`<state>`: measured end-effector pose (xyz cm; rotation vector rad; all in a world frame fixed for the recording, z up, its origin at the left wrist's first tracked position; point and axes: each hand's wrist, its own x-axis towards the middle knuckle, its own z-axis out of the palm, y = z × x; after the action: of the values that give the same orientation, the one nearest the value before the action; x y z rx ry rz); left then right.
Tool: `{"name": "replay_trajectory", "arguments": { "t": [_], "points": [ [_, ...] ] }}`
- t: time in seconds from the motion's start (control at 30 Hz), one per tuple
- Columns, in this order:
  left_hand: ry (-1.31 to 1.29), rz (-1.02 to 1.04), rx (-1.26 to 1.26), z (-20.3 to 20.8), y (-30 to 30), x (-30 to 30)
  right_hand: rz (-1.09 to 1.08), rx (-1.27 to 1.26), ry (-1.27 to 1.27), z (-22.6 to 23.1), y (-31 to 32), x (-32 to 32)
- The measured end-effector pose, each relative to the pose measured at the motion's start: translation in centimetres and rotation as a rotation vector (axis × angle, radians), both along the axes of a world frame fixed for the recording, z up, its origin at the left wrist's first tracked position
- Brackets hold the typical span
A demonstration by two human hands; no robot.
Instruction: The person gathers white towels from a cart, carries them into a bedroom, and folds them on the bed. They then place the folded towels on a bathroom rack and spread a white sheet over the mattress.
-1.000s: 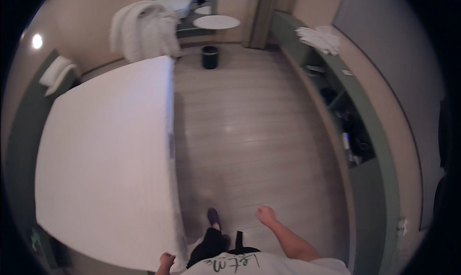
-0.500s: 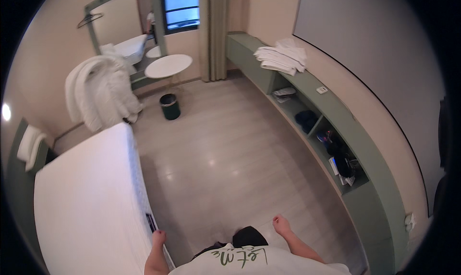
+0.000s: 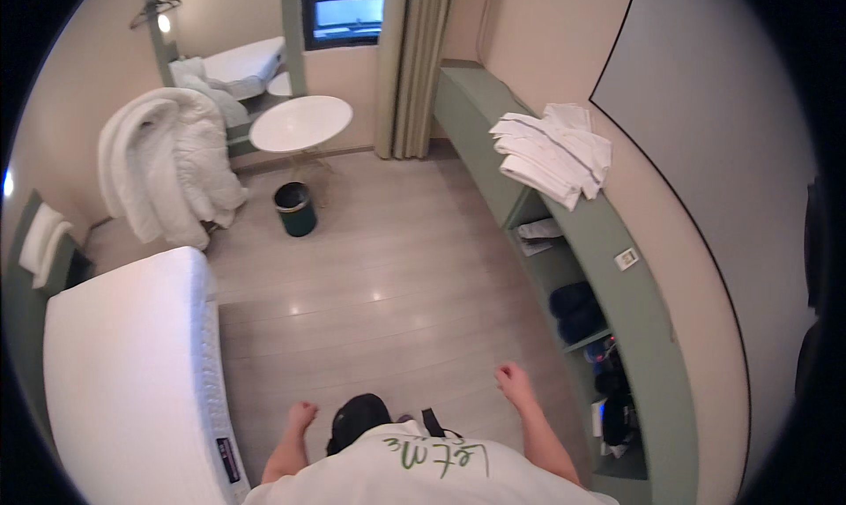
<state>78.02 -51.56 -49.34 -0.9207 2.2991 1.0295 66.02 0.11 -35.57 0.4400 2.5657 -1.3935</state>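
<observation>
My left hand hangs low in front of me, its fingers loosely curled, with nothing visible in it. It is nearest the bare white mattress, a little apart from its side. My right hand is held forward over the floor with fingers folded in; no object shows in it. To its right runs a long green shelf unit. Folded white towels lie in a pile on top of that unit, well beyond the right hand's reach.
Ahead stand a round white table and a dark green bin. A bundled white duvet is heaped at the far left, near a mirror. Slippers and other items fill the unit's open compartments. A curtain hangs beside the window.
I have moved forward into the room. The towels look closer and larger, and the mattress has slid lower in view. My left hand has swung forward; both hands remain closed.
</observation>
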Motion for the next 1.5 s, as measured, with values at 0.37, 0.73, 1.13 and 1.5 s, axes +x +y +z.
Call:
{"name": "replay_trajectory", "arguments": {
  "t": [0.37,0.73,1.13,1.5],
  "points": [
    [-0.108,0.506,0.194,-4.9,-7.0,-23.2,-0.137,0.282,0.434,10.7,5.5,-33.5],
    [0.367,-0.06,0.656,10.8,23.4,-74.1,0.129,1.062,0.509,11.9,18.5,-63.3],
    [0.111,-0.159,0.977,16.9,46.3,-92.0,-0.127,0.58,0.648,15.4,27.2,-81.6],
    [0.519,-0.301,1.444,35.7,51.9,-88.4,-0.585,0.51,1.168,29.6,36.4,-71.7]
  ]
}}
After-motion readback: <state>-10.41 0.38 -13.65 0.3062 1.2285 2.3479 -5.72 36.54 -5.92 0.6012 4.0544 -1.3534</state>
